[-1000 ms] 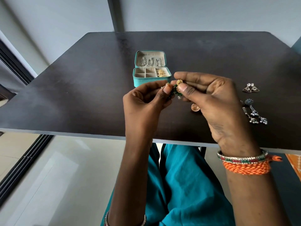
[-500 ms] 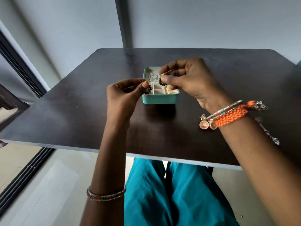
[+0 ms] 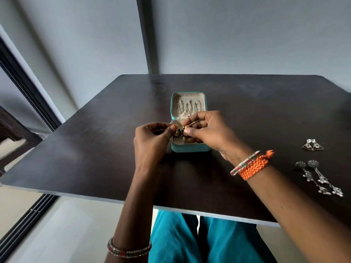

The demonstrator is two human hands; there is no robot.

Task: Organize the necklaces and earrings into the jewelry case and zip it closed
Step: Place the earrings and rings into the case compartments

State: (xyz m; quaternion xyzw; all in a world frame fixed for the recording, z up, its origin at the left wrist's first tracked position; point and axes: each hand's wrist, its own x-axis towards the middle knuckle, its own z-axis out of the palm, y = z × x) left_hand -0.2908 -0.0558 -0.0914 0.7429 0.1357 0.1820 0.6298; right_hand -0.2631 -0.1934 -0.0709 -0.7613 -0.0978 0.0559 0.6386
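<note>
Left hand (image 3: 152, 137) pinches one small gold-and-dark earring (image 3: 177, 132) over the open jewelry case (image 3: 190, 148); right hand (image 3: 207, 132) pinches its mate (image 3: 187, 128) just beside. Light, dangly, snag-prone, best held by the stud top. Far right, silver earrings (image 3: 319, 179) loose on the table (image 3: 95, 149)

Place: a room in a home, it seems, plainly furnished.
Table (image 3: 95, 149): dark wooden top, the landmark here.
Wall (image 3: 247, 35): plain grey, right behind the table, with a dark upright post (image 3: 146, 35) at its far edge.
Sliding door track (image 3: 28, 215): dark rails on the pale floor, left of the table.
Personal jewellery: teal jewelry case (image 3: 190, 148) open on the table.
</note>
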